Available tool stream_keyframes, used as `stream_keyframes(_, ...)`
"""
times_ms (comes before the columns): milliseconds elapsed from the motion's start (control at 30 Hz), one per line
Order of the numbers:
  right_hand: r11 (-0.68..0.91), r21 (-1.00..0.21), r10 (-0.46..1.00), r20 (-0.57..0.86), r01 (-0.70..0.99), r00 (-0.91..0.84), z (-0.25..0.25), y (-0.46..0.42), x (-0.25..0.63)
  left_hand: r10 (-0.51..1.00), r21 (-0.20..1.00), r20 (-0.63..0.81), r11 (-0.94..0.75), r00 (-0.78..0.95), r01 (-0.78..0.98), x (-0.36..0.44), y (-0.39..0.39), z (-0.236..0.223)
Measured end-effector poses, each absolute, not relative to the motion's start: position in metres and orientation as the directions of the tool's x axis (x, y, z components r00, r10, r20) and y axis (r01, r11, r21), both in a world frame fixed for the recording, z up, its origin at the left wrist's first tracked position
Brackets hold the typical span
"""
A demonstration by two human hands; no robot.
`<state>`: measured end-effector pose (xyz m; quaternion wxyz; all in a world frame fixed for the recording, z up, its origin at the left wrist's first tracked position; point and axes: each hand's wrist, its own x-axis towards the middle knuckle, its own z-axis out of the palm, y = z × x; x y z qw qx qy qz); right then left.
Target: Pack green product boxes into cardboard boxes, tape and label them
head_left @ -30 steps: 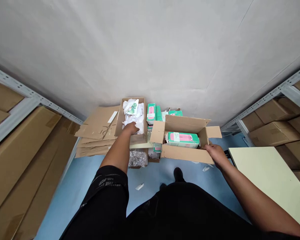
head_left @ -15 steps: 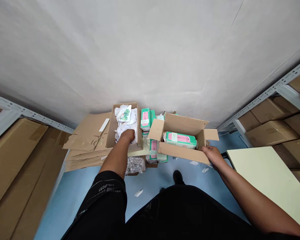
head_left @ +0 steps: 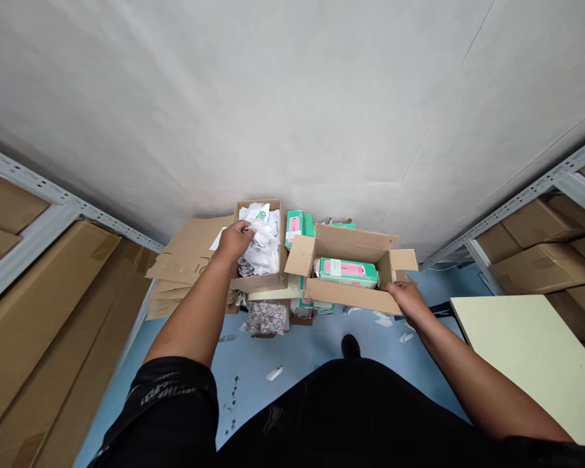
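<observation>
Apparently one-handed, the right hand (head_left: 405, 300) grips the near right corner of an open corrugated carton (head_left: 353, 296), its fingers closed on the cardboard wall. Inside the carton lies a green-and-pink retail box (head_left: 350, 272) on its side, with all the flaps spread outward. Well to its left, the left hand (head_left: 238, 239) has its fingertips pinched on crumpled white paper (head_left: 264, 257), which fills a second cardboard box (head_left: 258, 282) by the wall. Whether the carton's far left end rests on the things beneath it cannot be told; if it does not, the weight hanging from one corner could twist it, and the retail box might slide toward the low side or tip out. A loose pinch could shed sheets onto the blue floor (head_left: 253, 409), where paper scraps (head_left: 274, 373) lie near the person's shoe (head_left: 350, 346) and could make a step slippery. Pulling hard on tangled paper might also drag the second box against the upright green-and-pink boxes (head_left: 294, 225) just beside it, or onto the flattened cardboard (head_left: 188, 247).
</observation>
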<state>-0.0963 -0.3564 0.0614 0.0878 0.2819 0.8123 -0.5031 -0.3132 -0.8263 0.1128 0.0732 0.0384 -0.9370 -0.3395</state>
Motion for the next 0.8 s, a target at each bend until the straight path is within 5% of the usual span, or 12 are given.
stream_keyframes(200,0.3,-0.758,0.377,-0.463,0.579,-0.802,0.069,-0.373,-0.099,0.006,0.826,0.3,0.498,-0.954,0.263,-0.281,-0.791,0.18)
stream_keyframes(367,0.305,-0.77,0.372,-0.445,0.56,-0.815,0.073,-0.381,-0.098,0.216,0.855,0.363,0.31,-0.906,0.416,-0.238,-0.741,0.214)
stream_keyframes(467,0.296,-0.782,0.369,-0.437,0.549,-0.82,0.075,-0.385,-0.096,0.328,0.843,0.324,0.326,-0.887,0.428,-0.223,-0.714,0.213)
stream_keyframes(633,0.311,-0.77,0.391,-0.43,0.557,-0.814,0.079,-0.388,-0.09,0.468,0.829,0.057,0.47,-0.882,0.303,-0.212,-0.689,0.184)
stream_keyframes(800,0.307,-0.771,0.405,-0.424,0.558,-0.81,0.079,-0.386,-0.083,0.398,0.802,0.087,0.516,-0.913,0.301,-0.205,-0.707,0.164)
